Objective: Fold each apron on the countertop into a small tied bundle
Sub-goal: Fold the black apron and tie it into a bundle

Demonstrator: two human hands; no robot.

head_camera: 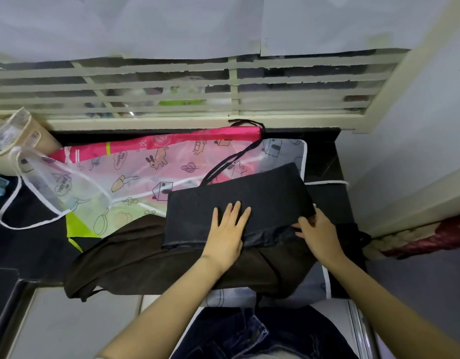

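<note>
My left hand lies flat on the folded black apron, fingers straight and a little spread, palm pressing the cloth down. Just to the right of it, my right hand has its fingers curled in and pinches the near right corner of the same apron, where a shinier fold of the cloth bunches up under my fingertips.

The black apron sits as a rough rectangle beneath both hands. Its thin black strap runs away from my left hand, up and over the other cloths toward the window.

Under the black apron, and spreading to the left of my left wrist, lies a brown apron, rumpled and hanging partly over the near edge of the bench.

Beyond my left hand and out to its left lies a see-through apron with white trim and cartoon drawings of a rabbit, houses and pans. A pink apron lies under it along the far side, and a bright green cloth shows beneath its near edge.

Farther out still, past all the cloth, is a barred window with sheets of paper covering its upper part.
</note>
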